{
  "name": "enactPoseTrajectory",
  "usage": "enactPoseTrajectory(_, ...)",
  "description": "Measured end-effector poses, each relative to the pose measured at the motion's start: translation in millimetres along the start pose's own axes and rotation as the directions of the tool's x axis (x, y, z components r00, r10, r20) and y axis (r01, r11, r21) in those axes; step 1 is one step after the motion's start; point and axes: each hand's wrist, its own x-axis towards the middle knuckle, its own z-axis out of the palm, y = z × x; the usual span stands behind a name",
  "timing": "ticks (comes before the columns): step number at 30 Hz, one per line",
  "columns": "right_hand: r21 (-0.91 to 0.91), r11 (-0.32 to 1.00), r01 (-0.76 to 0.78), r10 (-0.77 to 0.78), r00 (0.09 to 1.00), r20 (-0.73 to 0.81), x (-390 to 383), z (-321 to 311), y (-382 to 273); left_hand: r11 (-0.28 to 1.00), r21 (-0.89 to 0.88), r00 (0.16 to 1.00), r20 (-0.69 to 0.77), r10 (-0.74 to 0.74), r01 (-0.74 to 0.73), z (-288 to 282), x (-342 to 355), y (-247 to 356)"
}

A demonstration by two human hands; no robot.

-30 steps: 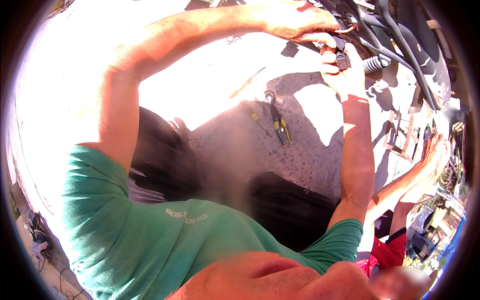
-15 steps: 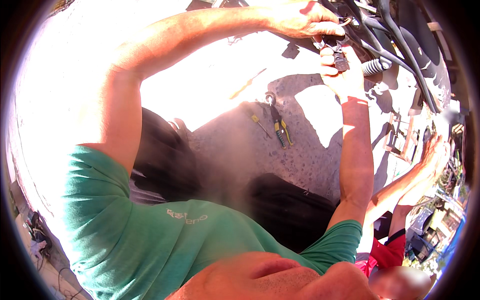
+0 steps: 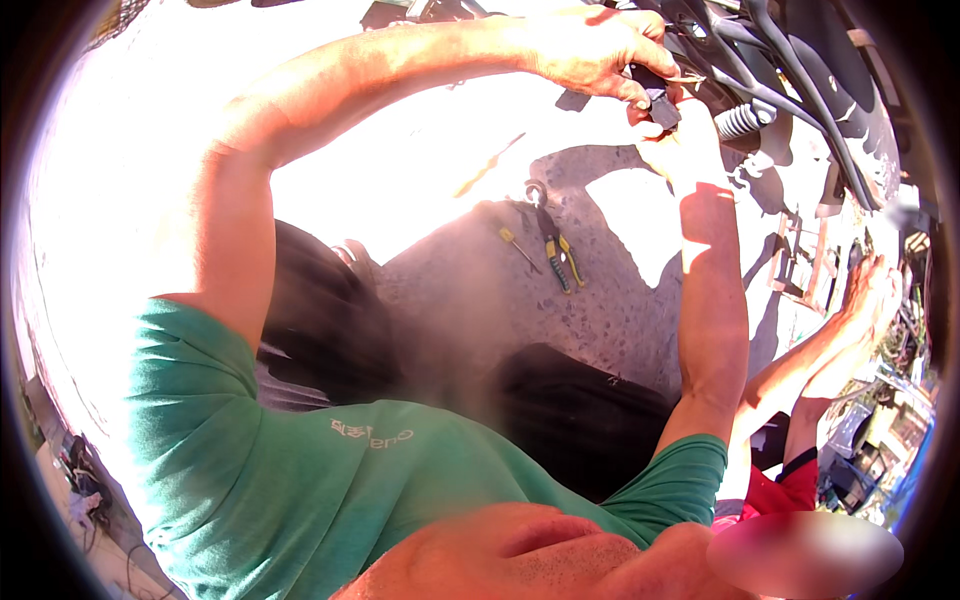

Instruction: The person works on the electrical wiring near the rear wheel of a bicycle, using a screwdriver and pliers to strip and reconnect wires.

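At the upper right, my left hand (image 3: 598, 52) reaches across from the left, its thumb and fingers closed on a small dark block (image 3: 661, 108). My right hand (image 3: 685, 140) comes up from below and grips the same block from its lower side, partly hidden behind it. A thin light-brown wire (image 3: 690, 79) shows beside the fingers. The block looks like an electrical connector, but its exact kind cannot be made out. Both hands are next to a dark tubular frame (image 3: 770, 85) with a coil spring (image 3: 742, 120).
On the shaded ground lie pliers (image 3: 553, 240) with yellow-and-black handles and a small yellow-handled screwdriver (image 3: 518, 248). At the right, another person's arms (image 3: 830, 345) reach toward the machine. Assorted clutter (image 3: 880, 430) lies beyond that person. Sunlit ground glares white on the left.
My left hand's fingers have come down around the dark block, which has turned between both hands. The right hand has shifted slightly. The other person's arms have barely moved.
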Motion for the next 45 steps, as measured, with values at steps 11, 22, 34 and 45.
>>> enactPoseTrajectory(11, 0.047, 0.999, 0.018, -0.023, 0.993, 0.118, -14, 12, 10, 0.952, 0.215, 0.942, -0.208, 0.263, -0.219, 26, -8, -21)
enactPoseTrajectory(22, 0.173, 0.984, 0.035, -0.066, 0.981, 0.182, -24, 0, 9, 0.939, -0.314, 0.991, 0.042, -0.130, 0.137, -8, -29, 38)
enactPoseTrajectory(34, 0.185, 0.981, -0.057, 0.026, 0.985, 0.168, -15, 3, 9, 0.879, 0.220, 0.873, -0.161, 0.461, -0.423, 24, 3, -36)
enactPoseTrajectory(45, 0.170, 0.973, -0.156, 0.093, 0.939, 0.332, -15, 6, 0, 0.908, 0.196, 0.891, -0.202, 0.406, -0.370, 28, 4, -35)
